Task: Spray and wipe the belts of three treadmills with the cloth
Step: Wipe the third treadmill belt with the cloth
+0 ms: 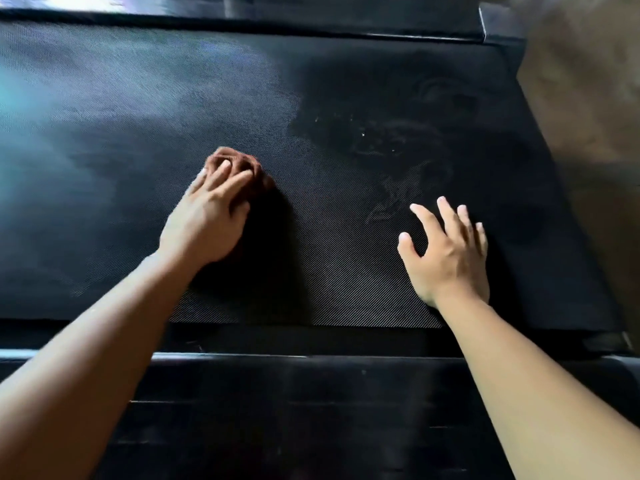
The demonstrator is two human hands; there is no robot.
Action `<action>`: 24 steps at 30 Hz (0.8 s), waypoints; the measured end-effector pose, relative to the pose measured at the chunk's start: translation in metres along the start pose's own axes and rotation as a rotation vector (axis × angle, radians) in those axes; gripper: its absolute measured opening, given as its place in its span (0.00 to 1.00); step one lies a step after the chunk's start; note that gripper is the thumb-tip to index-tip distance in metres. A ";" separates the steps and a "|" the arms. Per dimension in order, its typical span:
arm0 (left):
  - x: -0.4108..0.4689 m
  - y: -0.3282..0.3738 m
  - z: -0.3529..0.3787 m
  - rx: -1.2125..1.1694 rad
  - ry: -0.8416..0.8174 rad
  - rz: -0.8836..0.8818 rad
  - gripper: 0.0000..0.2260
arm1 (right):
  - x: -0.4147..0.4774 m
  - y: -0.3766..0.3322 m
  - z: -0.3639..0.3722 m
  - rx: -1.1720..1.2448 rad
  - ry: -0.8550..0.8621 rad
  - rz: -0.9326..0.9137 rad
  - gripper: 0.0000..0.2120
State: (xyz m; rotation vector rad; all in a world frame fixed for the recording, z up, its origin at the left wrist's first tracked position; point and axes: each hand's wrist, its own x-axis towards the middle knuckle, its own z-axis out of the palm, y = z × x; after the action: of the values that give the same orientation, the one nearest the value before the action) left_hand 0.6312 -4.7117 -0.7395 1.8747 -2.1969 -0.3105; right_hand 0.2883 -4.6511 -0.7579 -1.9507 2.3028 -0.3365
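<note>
Curling over a bunched reddish-brown cloth (250,165), the fingers (221,174) of the left hand (207,216) lie slightly apart and bent, their tips set into the folds on top of the wad; thumb hidden beneath the hand, so its position cannot be told. Cloth sits on the treadmill belt (138,116), left of centre, with the palm bearing down behind it and a dark shadow on the belt to its right. Right hand (450,254): palm down over the belt, well apart from the cloth, fingers (449,213) fanned wide and lightly bent, thumb out to the side, holding nothing; whether the fingertips touch the belt or hang just above it cannot be told. Belt surface black with a fine diagonal weave; irregular darker damp patch (391,143) with a few pale specks lies beyond the right hand, between it and the far edge. Left part of the belt shows a pale bluish sheen. Both forearms bare, crossing the near side rail (311,375), which is black and scuffed. Far side rail (311,22) runs along the top edge. Brown floor (588,98), blurred, shows past the belt's right-hand end.
</note>
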 end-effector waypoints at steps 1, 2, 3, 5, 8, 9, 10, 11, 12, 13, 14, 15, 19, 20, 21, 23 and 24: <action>0.015 0.003 0.003 0.012 0.011 -0.029 0.24 | 0.000 0.000 0.000 -0.002 -0.001 0.003 0.29; 0.028 0.009 0.006 0.020 0.026 -0.047 0.24 | 0.001 0.000 0.001 -0.007 0.001 0.002 0.29; 0.041 0.020 0.010 0.019 0.041 -0.055 0.24 | 0.001 0.000 0.002 -0.011 0.003 -0.001 0.29; 0.065 0.051 0.019 0.015 0.063 -0.037 0.24 | 0.001 0.000 0.003 -0.009 0.012 -0.003 0.29; 0.092 0.108 0.035 0.003 0.034 0.022 0.24 | 0.001 0.001 0.003 0.000 -0.012 -0.006 0.27; 0.097 0.125 0.041 0.003 0.012 0.053 0.25 | 0.002 0.002 0.003 0.003 -0.026 -0.005 0.27; 0.097 0.140 0.048 0.006 0.001 0.099 0.26 | 0.002 0.002 0.002 0.003 -0.029 -0.004 0.27; 0.096 0.153 0.056 0.013 -0.007 0.149 0.26 | 0.002 0.002 0.002 0.005 -0.022 -0.004 0.28; 0.091 0.164 0.063 0.018 -0.016 0.198 0.26 | 0.002 0.002 0.002 0.009 -0.014 -0.004 0.29; 0.083 0.171 0.066 0.019 -0.027 0.232 0.26 | 0.002 0.002 0.001 0.013 -0.009 -0.004 0.30; 0.074 0.175 0.067 0.020 -0.047 0.248 0.26 | 0.002 0.002 0.001 0.015 -0.008 -0.006 0.30; 0.062 0.175 0.066 0.021 -0.068 0.250 0.26 | 0.002 0.002 0.001 0.015 -0.010 -0.011 0.30; 0.003 0.147 0.050 -0.019 -0.044 0.267 0.24 | 0.003 0.003 0.001 0.012 -0.018 -0.005 0.29; -0.011 0.133 0.044 -0.021 -0.033 0.245 0.25 | 0.003 0.003 0.002 0.010 -0.015 -0.004 0.28; -0.023 0.118 0.039 -0.017 -0.037 0.208 0.26 | 0.002 0.003 0.003 0.006 -0.011 -0.006 0.28; -0.038 0.087 0.028 -0.013 -0.056 0.095 0.27 | 0.002 0.003 0.003 0.003 0.001 -0.007 0.28; -0.041 0.073 0.022 -0.017 -0.048 0.034 0.27 | 0.002 0.003 0.003 0.004 0.003 -0.006 0.28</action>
State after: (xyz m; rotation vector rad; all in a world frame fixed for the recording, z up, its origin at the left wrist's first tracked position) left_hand 0.5623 -4.6594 -0.7399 1.8370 -2.2470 -0.3705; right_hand 0.2859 -4.6528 -0.7613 -1.9569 2.2969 -0.3445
